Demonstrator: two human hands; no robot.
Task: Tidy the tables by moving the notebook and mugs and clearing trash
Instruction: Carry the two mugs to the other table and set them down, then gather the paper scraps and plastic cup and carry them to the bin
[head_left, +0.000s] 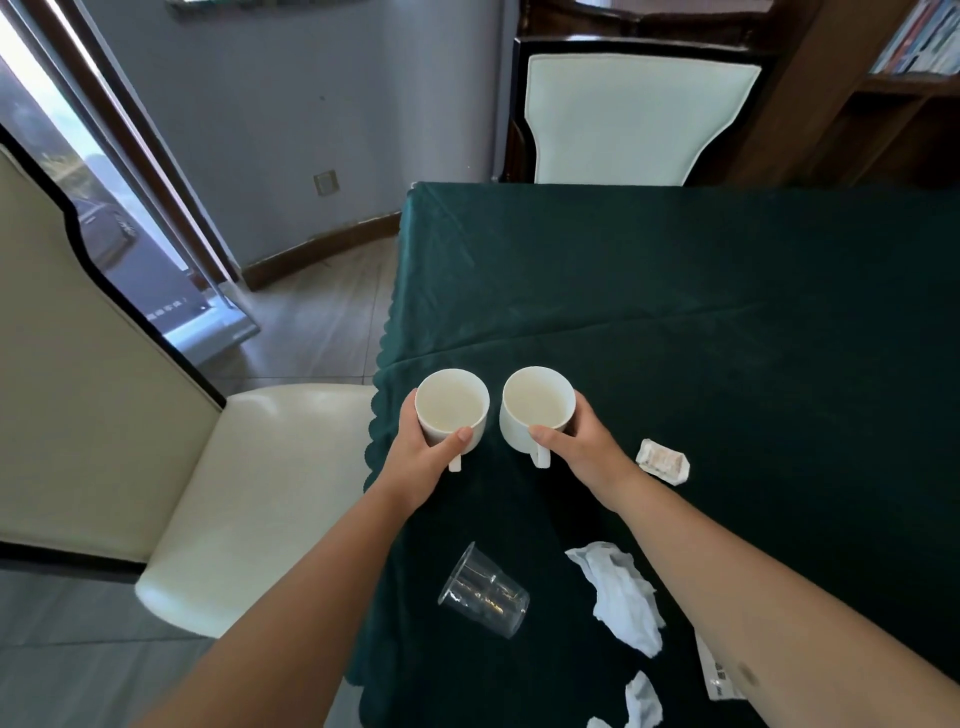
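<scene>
A surface (727, 322) draped in a dark green scalloped cloth fills the right half of the frame, its near-left corner reaching toward the bottom centre. A cream upholstered chair (249, 493) stands at centre left with its seat drawn up to the surface's left edge, and a second cream chair (623, 119) stands at the far edge, upper centre. A wooden bookshelf (893, 104) occupies the upper right corner, and a glazed door (104, 197) the upper left. Two bare forearms extend from the bottom edge toward the middle of the frame. The left hand (421, 457) is curled around the left mug (453, 410), thumb lying on the near wall just under the rim; the right hand (576, 441) grips the right mug (537, 408) in the same manner. Both mugs are white, upright, side by side and slightly apart near the surface's left edge, handles pointing toward the viewer; whether they rest on the cloth or are lifted cannot be told. A crumpled white tissue (623, 592) lies at lower centre right. A clear plastic cup (483, 592) lies on its side at lower centre. A crumpled wrapper (664, 461) lies just right of the right wrist. A smaller tissue scrap (641, 701) lies at the bottom edge.
</scene>
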